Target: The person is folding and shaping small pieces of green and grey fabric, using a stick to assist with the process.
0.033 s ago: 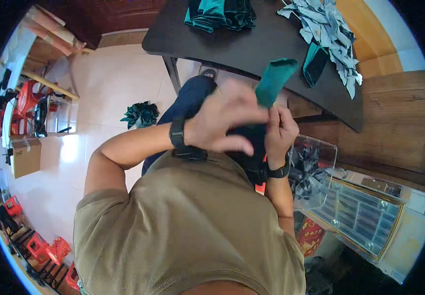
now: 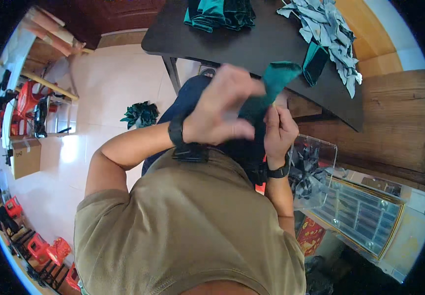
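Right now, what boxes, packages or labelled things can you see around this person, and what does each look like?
Cardboard box: on the floor at far left below the shelves, squarish, plain brown, with a small dark mark on its side.
Clear plastic bin: at the person's right, see-through, holding grey scraps.
Red packet: low on the right, flat, red with gold pattern.
No screens or signs show.

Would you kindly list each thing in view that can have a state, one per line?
Teal cloth piece: held up between both hands, bent over.
Left hand: fingers spread, touching the cloth.
Right hand: closed, pinching the cloth.
Teal stack: folded on the black table.
Grey scraps: loose heap.
Clear bin: open, holding dark scraps.
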A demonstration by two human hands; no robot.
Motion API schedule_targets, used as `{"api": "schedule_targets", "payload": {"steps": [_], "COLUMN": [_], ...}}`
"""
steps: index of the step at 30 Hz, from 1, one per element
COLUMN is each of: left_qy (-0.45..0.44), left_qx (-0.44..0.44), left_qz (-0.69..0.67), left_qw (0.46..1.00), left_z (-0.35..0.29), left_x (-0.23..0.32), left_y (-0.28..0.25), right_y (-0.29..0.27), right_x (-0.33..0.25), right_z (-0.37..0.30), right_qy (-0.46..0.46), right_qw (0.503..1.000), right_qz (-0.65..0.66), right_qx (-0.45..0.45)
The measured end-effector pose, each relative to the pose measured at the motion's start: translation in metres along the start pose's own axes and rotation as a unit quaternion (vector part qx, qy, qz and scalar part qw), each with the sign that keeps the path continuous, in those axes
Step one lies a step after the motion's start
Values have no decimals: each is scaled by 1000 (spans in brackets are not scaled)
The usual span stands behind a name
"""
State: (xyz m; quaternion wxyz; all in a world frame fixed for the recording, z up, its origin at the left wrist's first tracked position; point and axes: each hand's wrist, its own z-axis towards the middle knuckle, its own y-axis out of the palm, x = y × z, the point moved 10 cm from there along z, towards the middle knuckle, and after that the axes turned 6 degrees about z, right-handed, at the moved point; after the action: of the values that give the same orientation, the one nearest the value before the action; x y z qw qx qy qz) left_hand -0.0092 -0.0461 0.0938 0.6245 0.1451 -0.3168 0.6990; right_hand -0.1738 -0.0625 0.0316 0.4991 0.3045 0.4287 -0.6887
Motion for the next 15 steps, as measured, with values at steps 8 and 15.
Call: {"api": "schedule_targets", "payload": {"steps": [8, 15], "left_qy": [-202, -175], "left_qx": [19, 56], "left_qz": [-211, -85], "left_qw": [956, 979], "left_z": [18, 10], "left_x": [-54, -43], "left_y": [21, 12], "right_y": [9, 10], "right_x": [-11, -6], "right_z": [-7, -15], "right_qy": [-2, 31], "right_qw": [999, 996], "right_qz": [31, 78], "right_qx": [-14, 9]}}
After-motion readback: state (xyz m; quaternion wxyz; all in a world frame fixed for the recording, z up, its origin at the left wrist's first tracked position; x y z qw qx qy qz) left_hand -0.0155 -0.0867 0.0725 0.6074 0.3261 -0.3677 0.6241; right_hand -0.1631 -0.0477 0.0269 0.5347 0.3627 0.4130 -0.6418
